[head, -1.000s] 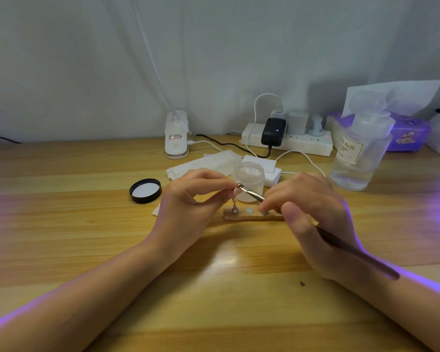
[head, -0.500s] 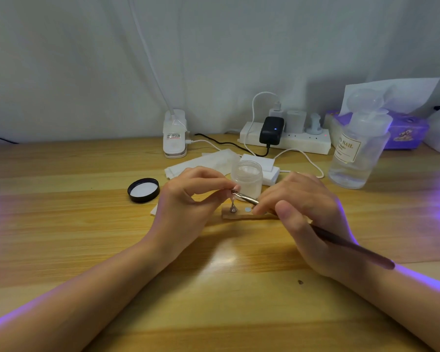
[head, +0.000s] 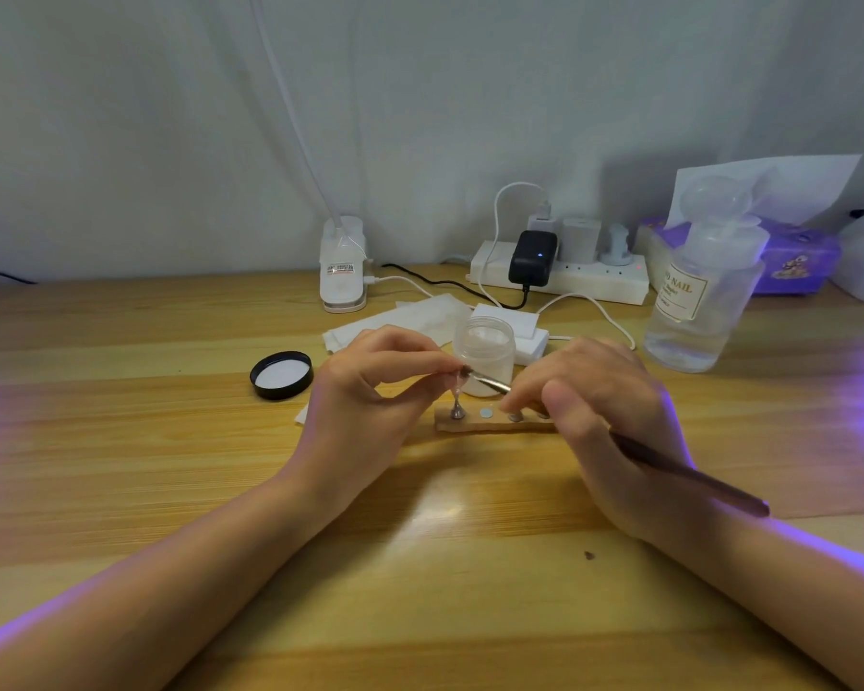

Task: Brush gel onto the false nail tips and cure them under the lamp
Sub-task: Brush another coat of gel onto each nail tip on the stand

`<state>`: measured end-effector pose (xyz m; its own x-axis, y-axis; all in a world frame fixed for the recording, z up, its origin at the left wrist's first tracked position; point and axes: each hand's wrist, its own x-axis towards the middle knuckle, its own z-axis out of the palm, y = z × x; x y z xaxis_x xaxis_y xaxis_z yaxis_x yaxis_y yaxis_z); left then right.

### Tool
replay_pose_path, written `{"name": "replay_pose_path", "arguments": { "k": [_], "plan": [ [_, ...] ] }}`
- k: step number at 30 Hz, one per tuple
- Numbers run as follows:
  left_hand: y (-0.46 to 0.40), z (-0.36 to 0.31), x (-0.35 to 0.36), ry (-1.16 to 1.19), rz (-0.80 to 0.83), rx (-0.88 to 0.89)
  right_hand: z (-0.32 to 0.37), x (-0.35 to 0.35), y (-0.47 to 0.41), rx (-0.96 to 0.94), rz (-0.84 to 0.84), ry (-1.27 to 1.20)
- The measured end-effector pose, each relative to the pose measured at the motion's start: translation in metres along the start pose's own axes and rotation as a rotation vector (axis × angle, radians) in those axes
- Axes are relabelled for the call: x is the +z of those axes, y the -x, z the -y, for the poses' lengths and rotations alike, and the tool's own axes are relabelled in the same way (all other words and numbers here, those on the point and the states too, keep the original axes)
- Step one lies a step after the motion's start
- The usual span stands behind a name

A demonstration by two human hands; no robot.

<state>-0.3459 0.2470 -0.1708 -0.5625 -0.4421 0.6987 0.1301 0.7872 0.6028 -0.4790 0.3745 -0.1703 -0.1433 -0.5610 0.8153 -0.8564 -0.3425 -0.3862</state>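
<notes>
— Where's the nail tip?

— On its small metal stand, at the left end of the wooden strip. The clear nail tip sits between your left hand fingertips, which pinch it from above.

— And my other hand?

— Your right hand grips the brush like a pen, bristles touching the tip, handle trailing back past your wrist.

— What's around?

— The open gel jar stands just behind the strip, its black lid lying to the left. Farther back: the white clip lamp, a power strip, and a clear bottle on the right.
</notes>
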Motion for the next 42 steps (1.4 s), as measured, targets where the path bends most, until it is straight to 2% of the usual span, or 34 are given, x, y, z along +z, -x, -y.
{"name": "replay_pose_path", "arguments": {
  "k": [3,5,9,11,17,22,24,31,37,42],
  "plan": [
    [0.0001,0.0002,-0.0003,0.002,-0.002,0.001,-0.0031,-0.0014,-0.0001,0.183,-0.037,-0.108],
    [0.0006,0.0,-0.0005,0.004,-0.002,0.007,-0.0036,-0.0019,-0.0006,0.221,-0.043,-0.154],
    [0.0001,0.0001,-0.0004,0.001,-0.003,0.026,0.0011,-0.0008,0.0013,0.009,0.001,-0.056],
    [-0.0002,0.0008,-0.0003,-0.011,0.0,0.036,0.0008,-0.0003,0.0017,-0.024,0.029,-0.022],
    [0.0004,-0.0006,0.0003,0.0,-0.014,0.016,-0.0033,-0.002,-0.0009,0.245,-0.039,-0.159],
    [0.0002,-0.002,0.0007,0.021,-0.013,0.009,0.0014,-0.0007,0.0013,-0.039,-0.027,-0.028],
    [0.0002,-0.0019,0.0002,0.012,-0.009,0.024,0.0001,-0.0005,0.0022,-0.084,0.005,-0.002],
    [-0.0003,-0.0022,0.0004,0.018,-0.022,0.002,-0.0058,-0.0018,0.0028,0.112,-0.112,-0.098],
    [-0.0002,-0.0025,-0.0001,0.032,-0.012,-0.018,-0.0006,-0.0007,0.0019,-0.047,-0.021,-0.008],
    [-0.0007,-0.0006,-0.0001,0.032,0.013,-0.024,-0.0042,-0.0008,0.0032,0.024,-0.076,-0.049]
  ]
}}
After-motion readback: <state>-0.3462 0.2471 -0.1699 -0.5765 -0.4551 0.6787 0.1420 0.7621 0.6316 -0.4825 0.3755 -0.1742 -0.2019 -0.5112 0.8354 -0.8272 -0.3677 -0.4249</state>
